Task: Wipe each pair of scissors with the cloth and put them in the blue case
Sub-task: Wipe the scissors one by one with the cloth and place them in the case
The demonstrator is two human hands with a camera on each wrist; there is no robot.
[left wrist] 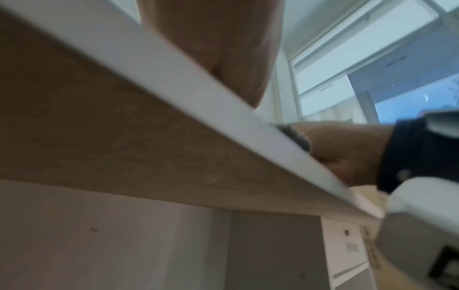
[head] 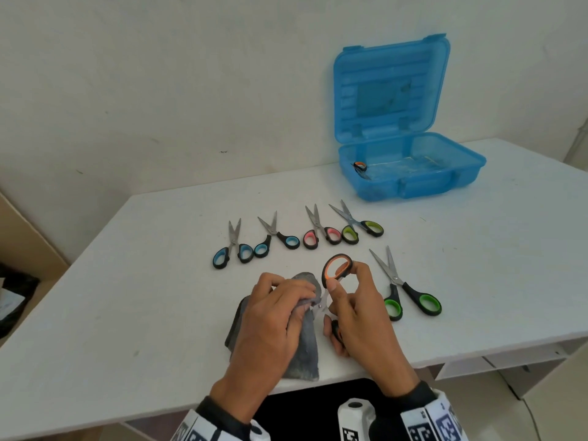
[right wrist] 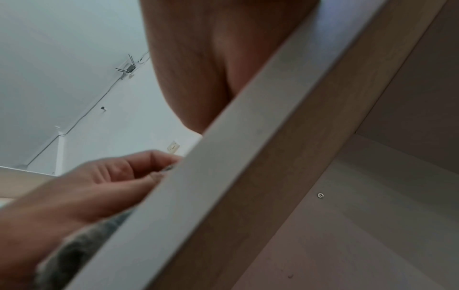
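Note:
In the head view my right hand (head: pixel 346 278) grips a pair of orange-handled scissors (head: pixel 337 268) by the handles, held just above the table. My left hand (head: pixel 302 297) pinches the grey cloth (head: pixel 305 348) around their blades, which are hidden in it. The cloth's lower end hangs to the table's front edge. The blue case (head: pixel 445 183) stands open at the back right, with one orange-handled pair (head: pixel 359 167) inside at its left end. The right wrist view shows my left hand (right wrist: pixel 99 186) and the cloth (right wrist: pixel 74 251) behind the table edge.
Several scissors lie on the white table (head: pixel 127 281): two blue-handled pairs (head: pixel 234 249) (head: pixel 276 238), a pink pair (head: pixel 318 232) and a yellow-green pair (head: pixel 359 226) in a row, plus a green pair (head: pixel 407 291) right of my hands. The wall stands close behind.

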